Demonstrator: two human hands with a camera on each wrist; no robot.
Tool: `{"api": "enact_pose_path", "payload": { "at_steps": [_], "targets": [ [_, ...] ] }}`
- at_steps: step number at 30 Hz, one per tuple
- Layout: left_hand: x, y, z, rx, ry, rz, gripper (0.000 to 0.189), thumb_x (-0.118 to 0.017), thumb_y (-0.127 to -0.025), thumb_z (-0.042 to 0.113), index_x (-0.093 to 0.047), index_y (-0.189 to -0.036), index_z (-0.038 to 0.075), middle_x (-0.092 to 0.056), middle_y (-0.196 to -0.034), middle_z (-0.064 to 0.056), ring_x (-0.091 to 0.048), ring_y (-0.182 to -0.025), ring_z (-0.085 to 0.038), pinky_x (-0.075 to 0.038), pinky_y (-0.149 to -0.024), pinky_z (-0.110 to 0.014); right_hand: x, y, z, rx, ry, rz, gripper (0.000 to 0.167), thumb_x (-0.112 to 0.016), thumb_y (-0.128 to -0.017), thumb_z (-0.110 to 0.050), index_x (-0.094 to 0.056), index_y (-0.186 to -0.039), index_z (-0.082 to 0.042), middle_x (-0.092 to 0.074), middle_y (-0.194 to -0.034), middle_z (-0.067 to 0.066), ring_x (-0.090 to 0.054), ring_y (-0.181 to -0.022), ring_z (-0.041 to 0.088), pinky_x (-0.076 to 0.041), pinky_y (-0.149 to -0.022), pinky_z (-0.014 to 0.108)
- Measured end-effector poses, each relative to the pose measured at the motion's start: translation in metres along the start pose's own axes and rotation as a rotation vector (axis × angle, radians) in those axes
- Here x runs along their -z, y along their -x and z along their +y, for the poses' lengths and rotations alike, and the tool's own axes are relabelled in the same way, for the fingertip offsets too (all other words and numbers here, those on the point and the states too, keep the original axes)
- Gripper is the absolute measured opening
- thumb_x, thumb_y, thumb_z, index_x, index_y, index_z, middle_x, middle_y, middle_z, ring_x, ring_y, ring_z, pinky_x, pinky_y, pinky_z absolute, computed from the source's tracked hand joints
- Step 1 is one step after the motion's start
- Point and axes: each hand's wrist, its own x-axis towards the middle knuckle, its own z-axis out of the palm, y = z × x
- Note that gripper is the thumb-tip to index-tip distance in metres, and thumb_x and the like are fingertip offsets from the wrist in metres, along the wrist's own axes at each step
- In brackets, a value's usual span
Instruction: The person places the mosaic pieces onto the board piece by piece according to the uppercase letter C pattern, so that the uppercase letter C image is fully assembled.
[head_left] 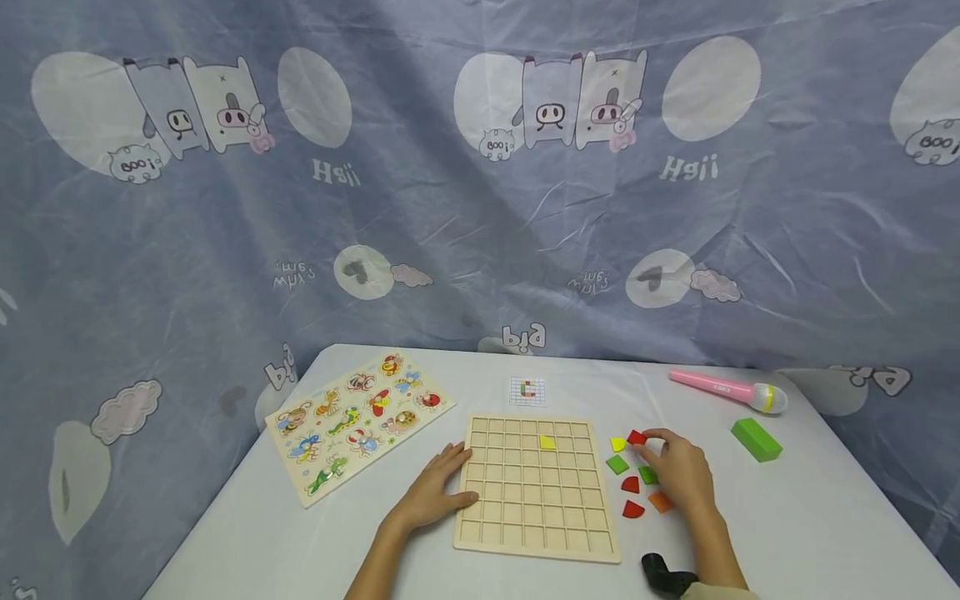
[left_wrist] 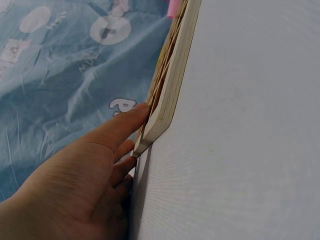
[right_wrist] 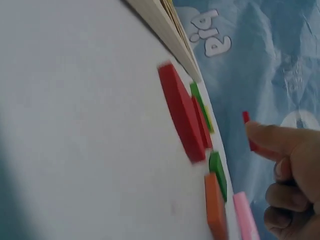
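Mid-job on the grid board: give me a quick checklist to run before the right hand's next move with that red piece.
1. Left hand rests against the grid board's left edge: ok.
2. Right hand has fingertips on the red piece: ok; whether it is lifted: cannot tell.
3. Yellow piece sits in a board cell: ok.
4. Pattern card lies uncovered behind the board: ok.
5. Loose pieces lie right of the board, off it: ok.
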Motion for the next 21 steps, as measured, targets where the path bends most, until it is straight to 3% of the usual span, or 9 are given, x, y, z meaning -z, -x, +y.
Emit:
{"api": "enact_pose_path", "payload": {
  "at_steps": [4, 10, 14, 21],
  "targets": [
    [0.001, 0.000, 0.002, 0.000, 0.003, 0.004, 0.076, -0.067, -0.081, 0.043, -0.038, -0.141, 0.008, -0.027, -0.149, -0.009, -0.016, -0.138, -0.030, -0.012, -0.111, -0.049, -0.006, 0.004, -0.031, 0.054, -0.036, 0.029, 0.036, -0.072, -0.080, -0.026, -0.064, -0.109, -0.007, -0.037, -0.054, 0.002, -0.034, -0.042, 0.016, -0.031, -0.035, 0.029],
    [0.001, 0.000, 0.002, -0.012, -0.003, 0.001, 0.077, -0.067, -0.080, 0.043, -0.038, -0.141, 0.006, -0.028, -0.148, -0.012, -0.016, -0.138, -0.031, -0.012, -0.111, -0.049, -0.027, 0.007, -0.069, 0.174, -0.090, -0.007, 0.033, -0.073, -0.079, -0.026, -0.067, -0.107, -0.008, -0.038, -0.053, 0.000, -0.032, -0.042, 0.013, -0.029, -0.036, 0.026],
    [0.000, -0.001, 0.001, -0.015, -0.005, 0.000, 0.077, -0.067, -0.080, 0.044, -0.038, -0.141, 0.006, -0.028, -0.148, -0.012, -0.017, -0.138, -0.032, -0.012, -0.111, -0.049, -0.046, 0.005, -0.084, 0.232, -0.116, -0.056, 0.031, -0.073, -0.079, -0.026, -0.068, -0.105, -0.010, -0.039, -0.053, -0.002, -0.032, -0.043, 0.011, -0.027, -0.037, 0.024],
    [-0.002, -0.002, -0.003, -0.006, -0.020, 0.002, 0.077, -0.066, -0.080, 0.046, -0.038, -0.141, 0.007, -0.028, -0.149, -0.009, -0.017, -0.138, -0.030, -0.013, -0.111, -0.049, -0.069, -0.001, -0.102, 0.250, -0.120, -0.132, 0.029, -0.073, -0.079, -0.027, -0.069, -0.103, -0.012, -0.037, -0.050, -0.003, -0.029, -0.043, 0.009, -0.021, -0.038, 0.021]
  ]
}}
